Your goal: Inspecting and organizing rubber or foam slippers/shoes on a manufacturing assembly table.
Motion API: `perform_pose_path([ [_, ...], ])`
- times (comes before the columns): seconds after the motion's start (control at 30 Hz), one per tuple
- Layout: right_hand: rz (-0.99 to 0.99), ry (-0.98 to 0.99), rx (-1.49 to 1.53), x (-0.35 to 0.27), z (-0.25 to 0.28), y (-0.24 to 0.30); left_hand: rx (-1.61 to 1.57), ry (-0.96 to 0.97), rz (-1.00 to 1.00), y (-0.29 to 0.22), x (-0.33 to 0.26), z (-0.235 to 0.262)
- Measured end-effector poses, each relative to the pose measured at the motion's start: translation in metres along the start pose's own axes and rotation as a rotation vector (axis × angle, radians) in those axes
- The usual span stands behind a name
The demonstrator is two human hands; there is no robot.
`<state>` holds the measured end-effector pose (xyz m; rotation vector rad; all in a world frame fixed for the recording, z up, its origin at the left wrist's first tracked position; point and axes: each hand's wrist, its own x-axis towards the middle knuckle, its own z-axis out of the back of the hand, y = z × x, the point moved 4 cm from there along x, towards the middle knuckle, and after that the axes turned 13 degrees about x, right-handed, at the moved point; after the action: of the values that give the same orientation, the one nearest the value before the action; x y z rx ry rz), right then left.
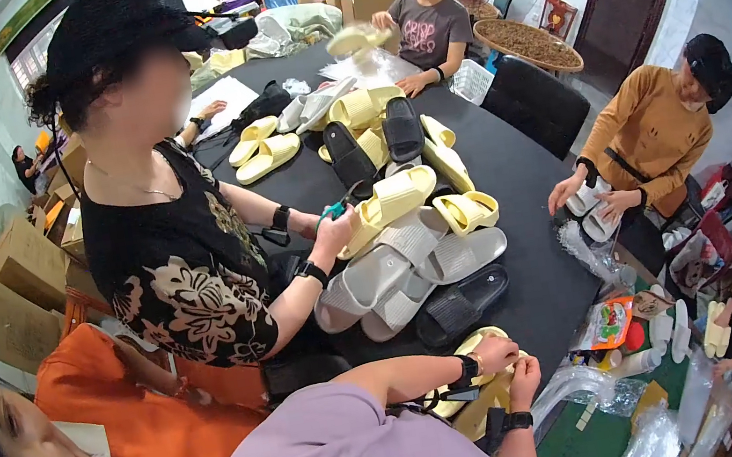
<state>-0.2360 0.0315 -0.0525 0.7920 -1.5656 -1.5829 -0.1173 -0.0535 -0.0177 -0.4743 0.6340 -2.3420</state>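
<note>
In lavender sleeves, my arms reach in from the bottom with black bands on both wrists. My left hand (pixel 496 351) is closed, its fingers pressed together above a pale yellow slide slipper (pixel 449 402) at the table's near edge. Close beside it, my right hand (pixel 525 381) is also closed, fingertips raised toward the left. Whatever lies between the fingers is too small to make out. A second yellow slipper (pixel 478 341) is partly covered by my left hand. Beyond my hands lie a black slipper (pixel 463 305) and grey slippers (pixel 391 267).
Yellow, grey and black slippers are heaped on the dark table (pixel 547 296). Left of me, a co-worker holds green-handled scissors (pixel 339 206) at a yellow slipper. Other people handle slippers across the table and at right. Clear plastic bags (pixel 598 388) lie to my right.
</note>
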Motion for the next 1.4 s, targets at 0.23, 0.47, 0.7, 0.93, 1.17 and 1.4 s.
perform_pose_path([
  [0.23, -0.019, -0.041, 0.015, -0.011, -0.008, 0.018, -0.047, -0.089, -0.051, -0.007, -0.010, 0.017],
  [0.47, -0.113, -0.001, -0.046, -0.028, 0.000, 0.034, -0.006, -0.039, -0.039, -0.013, -0.020, -0.002],
  [0.7, -0.014, -0.018, -0.040, -0.031, -0.013, 0.065, 0.139, 0.112, -0.064, -0.009, -0.016, 0.016],
  [0.93, -0.140, -0.112, 0.118, -0.034, -0.013, 0.023, -0.078, -0.054, -0.043, 0.003, -0.033, 0.021],
  [1.17, -0.181, -0.095, 0.222, -0.046, -0.001, 0.004, -0.105, -0.001, -0.045, -0.008, -0.041, 0.009],
  [1.4, -0.165, -0.111, 0.241, -0.033, -0.007, -0.004, -0.074, 0.005, -0.036, 0.006, -0.031, 0.003],
])
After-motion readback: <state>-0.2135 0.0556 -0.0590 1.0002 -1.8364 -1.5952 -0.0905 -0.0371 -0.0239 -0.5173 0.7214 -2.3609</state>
